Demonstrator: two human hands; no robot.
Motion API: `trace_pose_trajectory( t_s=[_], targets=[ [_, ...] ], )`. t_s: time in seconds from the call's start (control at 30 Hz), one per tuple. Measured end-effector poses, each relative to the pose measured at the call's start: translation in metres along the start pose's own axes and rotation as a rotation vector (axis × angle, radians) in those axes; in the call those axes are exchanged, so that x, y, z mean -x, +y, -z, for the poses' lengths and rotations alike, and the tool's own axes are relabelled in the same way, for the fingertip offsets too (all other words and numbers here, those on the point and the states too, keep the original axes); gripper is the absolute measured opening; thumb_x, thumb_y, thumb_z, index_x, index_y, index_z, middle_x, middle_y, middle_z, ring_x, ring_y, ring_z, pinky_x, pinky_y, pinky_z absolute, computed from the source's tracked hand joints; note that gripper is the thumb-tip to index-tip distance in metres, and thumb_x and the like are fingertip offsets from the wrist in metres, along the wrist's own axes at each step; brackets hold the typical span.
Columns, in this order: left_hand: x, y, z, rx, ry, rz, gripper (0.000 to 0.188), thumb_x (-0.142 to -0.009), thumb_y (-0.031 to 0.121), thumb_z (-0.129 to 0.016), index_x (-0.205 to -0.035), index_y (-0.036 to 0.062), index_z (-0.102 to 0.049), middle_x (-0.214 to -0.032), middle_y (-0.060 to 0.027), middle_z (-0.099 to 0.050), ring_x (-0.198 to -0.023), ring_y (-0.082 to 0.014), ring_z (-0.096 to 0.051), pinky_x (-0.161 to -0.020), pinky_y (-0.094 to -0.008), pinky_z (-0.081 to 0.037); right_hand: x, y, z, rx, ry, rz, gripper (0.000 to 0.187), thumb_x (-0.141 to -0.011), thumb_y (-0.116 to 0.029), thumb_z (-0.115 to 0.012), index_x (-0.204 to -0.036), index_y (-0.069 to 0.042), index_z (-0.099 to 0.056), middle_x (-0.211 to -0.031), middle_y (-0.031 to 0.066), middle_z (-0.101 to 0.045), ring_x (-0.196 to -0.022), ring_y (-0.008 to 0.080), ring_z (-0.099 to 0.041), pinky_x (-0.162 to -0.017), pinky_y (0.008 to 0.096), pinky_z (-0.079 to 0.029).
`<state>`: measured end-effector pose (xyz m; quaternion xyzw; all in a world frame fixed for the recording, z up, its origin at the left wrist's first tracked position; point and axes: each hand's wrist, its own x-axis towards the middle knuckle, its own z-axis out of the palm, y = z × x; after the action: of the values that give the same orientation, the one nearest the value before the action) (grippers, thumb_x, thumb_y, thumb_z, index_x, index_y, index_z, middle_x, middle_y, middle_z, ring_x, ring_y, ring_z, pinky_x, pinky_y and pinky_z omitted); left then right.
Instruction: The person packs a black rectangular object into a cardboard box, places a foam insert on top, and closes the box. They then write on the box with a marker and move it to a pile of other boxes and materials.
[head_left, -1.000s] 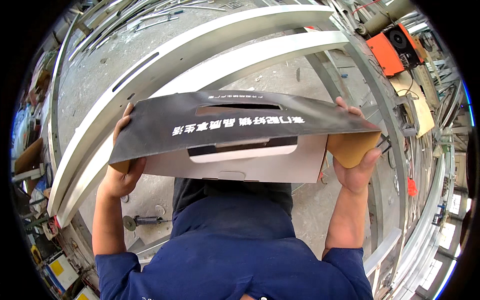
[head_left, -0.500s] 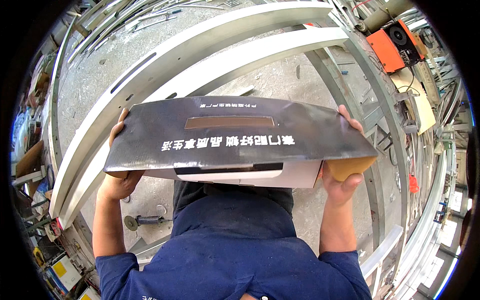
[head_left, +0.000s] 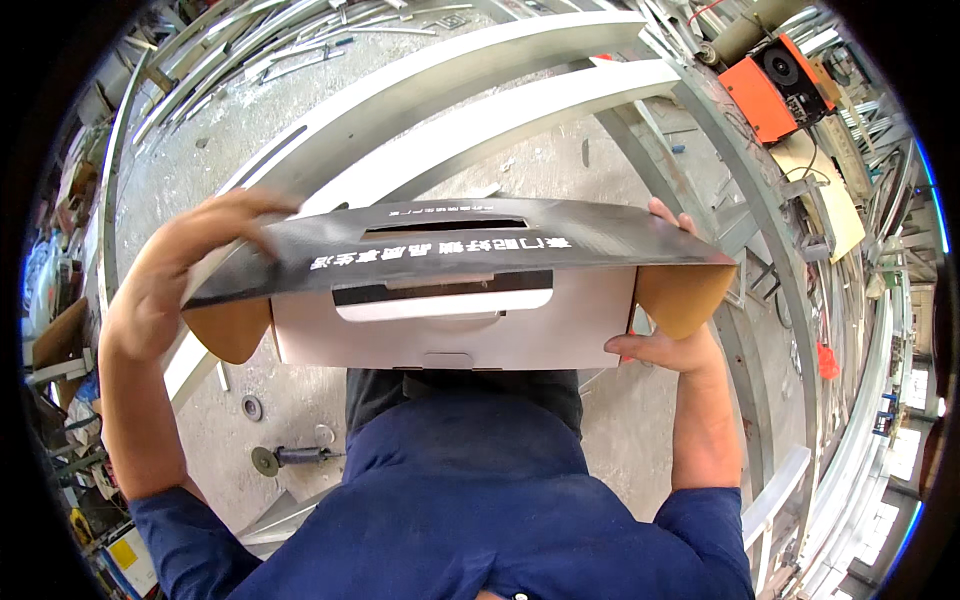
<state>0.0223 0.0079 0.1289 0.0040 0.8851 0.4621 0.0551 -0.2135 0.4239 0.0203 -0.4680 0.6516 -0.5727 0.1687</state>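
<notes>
So the right hand [head_left: 690, 350] has its fingers [head_left: 659, 208] gripping one end of the cardboard carton [head_left: 580, 318]; left hand [head_left: 185, 255] has fingers loosely spread by the black lid [head_left: 585, 232], too blurry to tell contact.

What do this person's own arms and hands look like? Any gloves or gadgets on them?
The left hand and right hand are both bare, with no gloves visible. Both forearms are uncovered, with no watch or cable showing. The short sleeves are plain navy blue, matching the shirt.
</notes>
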Motion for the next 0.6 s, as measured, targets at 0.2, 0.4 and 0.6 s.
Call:
trace_pose_trajectory(
  t_s=[0.2, 0.4, 0.6],
  targets=[
    [-0.138, 0.063, -0.023, -0.281, -0.583, -0.024, 0.134, -0.061, 0.089, -0.064, -0.152, -0.0029, -0.027, -0.130, -0.0387, -0.053, -0.114, -0.0462, -0.062, -0.098, -0.0465, -0.051, -0.010, -0.010, -0.007, 0.076, 0.009, 0.036, 0.128, -0.054, -0.001, -0.091, -0.156, -0.009, -0.014, -0.158, 0.0096, -0.021, -0.143, 0.0233, -0.029, -0.117, 0.0414, -0.026],
    [-0.185, 0.090, -0.084, -0.196, -0.801, 0.005, 0.134, -0.058, 0.057, -0.087, -0.156, 0.0013, -0.014, -0.137, -0.0383, -0.046, -0.129, -0.0446, -0.050, -0.110, -0.0408, -0.040, 0.015, -0.013, -0.026, 0.224, 0.202, -0.076, 0.112, -0.065, -0.003, -0.087, -0.155, -0.003, -0.021, -0.156, 0.0139, -0.030, -0.144, 0.0248, -0.030, -0.116, 0.0387, -0.028],
    [-0.186, 0.094, -0.087, -0.175, -0.832, -0.163, 0.127, -0.057, 0.044, -0.086, -0.155, -0.0022, -0.019, -0.145, -0.0331, -0.041, -0.128, -0.0427, -0.051, -0.108, -0.0409, -0.042, 0.047, 0.003, -0.042, 0.221, 0.352, -0.389, 0.098, -0.076, -0.004, -0.082, -0.154, -0.005, -0.023, -0.147, 0.0213, -0.045, -0.134, 0.0336, -0.048, -0.110, 0.0391, -0.038]
  ],
)
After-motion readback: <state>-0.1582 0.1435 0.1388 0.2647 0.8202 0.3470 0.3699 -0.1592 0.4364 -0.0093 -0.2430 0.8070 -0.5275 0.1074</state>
